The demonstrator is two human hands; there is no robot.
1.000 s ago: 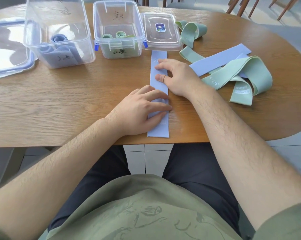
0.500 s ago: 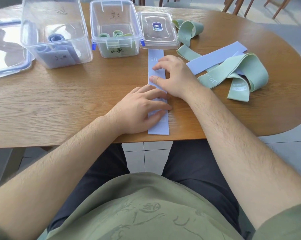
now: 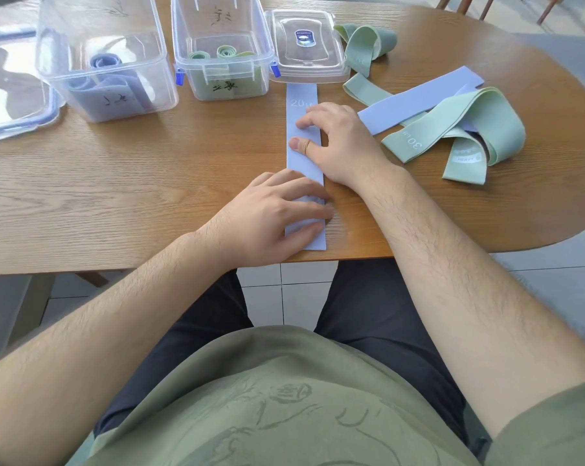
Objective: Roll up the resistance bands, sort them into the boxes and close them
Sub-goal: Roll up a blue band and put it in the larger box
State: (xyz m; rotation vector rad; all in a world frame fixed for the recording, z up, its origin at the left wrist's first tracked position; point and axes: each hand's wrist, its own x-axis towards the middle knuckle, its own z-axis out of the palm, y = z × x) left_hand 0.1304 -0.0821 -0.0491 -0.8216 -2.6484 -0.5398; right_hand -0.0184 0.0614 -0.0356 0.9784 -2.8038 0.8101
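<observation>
A lilac resistance band (image 3: 301, 95) marked "20" lies flat and straight on the wooden table (image 3: 133, 183), running from the small lid toward the front edge. My left hand (image 3: 270, 216) presses flat on its near part with straight fingers. My right hand (image 3: 338, 139) presses its middle, fingers and thumb spread on the band. Two open clear boxes stand at the back: the left box (image 3: 106, 62) holds rolled lilac bands, the middle box (image 3: 222, 52) holds rolled green bands.
A small clear lid (image 3: 306, 45) lies right of the green box, and a large lid (image 3: 11, 85) lies at the far left. Loose green bands (image 3: 452, 129) and another lilac band (image 3: 422, 99) are piled at the right. Chair legs stand beyond the table.
My right hand has slid a little along the band toward me. My left hand stays pressed on the near part. The view has shifted slightly.
</observation>
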